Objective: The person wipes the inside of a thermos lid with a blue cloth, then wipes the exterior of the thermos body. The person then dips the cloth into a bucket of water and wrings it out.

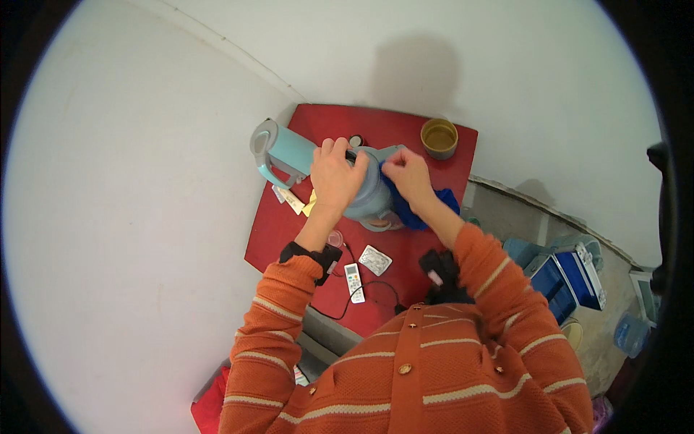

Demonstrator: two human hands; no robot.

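Note:
A grey-blue plastic jug point(374, 198) with a handle stands on a red table point(336, 116). My left hand point(337, 172) grips the jug near its dark mouth, thumb on one side and fingers on the other. My right hand point(409, 174) pinches a blue cloth point(415, 214) against the jug's right side; the cloth hangs down onto the table. A light-blue electric kettle point(290, 149) with a grey lid is to the left of my left hand. Behind the jug lies a small dark round cap point(356, 141).
A brown bowl point(439, 139) is at the back right. A white remote control point(354, 283), a silver blister pack point(375, 260), a black cable point(387, 285) and paper packets point(290, 199) lie nearer. An open blue case point(564, 279) and a clear water bottle point(631, 333) are on the floor.

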